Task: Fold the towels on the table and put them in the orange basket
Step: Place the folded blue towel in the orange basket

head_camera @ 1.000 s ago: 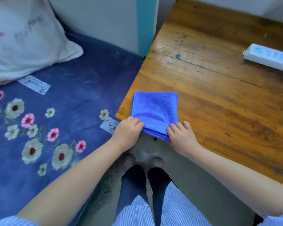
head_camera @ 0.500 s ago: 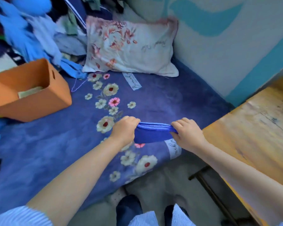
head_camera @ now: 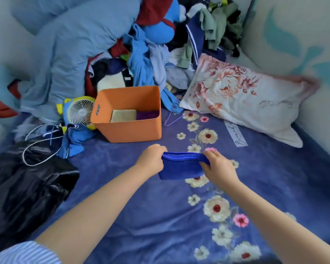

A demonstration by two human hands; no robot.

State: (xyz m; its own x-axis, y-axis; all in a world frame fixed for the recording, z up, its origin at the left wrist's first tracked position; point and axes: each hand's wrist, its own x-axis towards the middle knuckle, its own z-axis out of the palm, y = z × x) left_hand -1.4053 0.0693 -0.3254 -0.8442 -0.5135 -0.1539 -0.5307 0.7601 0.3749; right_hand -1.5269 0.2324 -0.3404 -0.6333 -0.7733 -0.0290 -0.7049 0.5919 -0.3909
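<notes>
The folded blue towel (head_camera: 181,166) hangs above the bed (head_camera: 141,206) between both hands: the left hand (head_camera: 153,156) grips its left end and the right hand (head_camera: 217,165) pinches its right end. The orange basket (head_camera: 130,115) stands on the bed beyond them, near its far edge, holding a beige towel (head_camera: 123,115) and a purple towel (head_camera: 147,115). A white label (head_camera: 236,136) printed on the bedspread bears script too blurred to read.

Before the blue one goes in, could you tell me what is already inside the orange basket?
Inside the orange basket lie a beige towel and a purple towel. The near wall hides the rest.
</notes>
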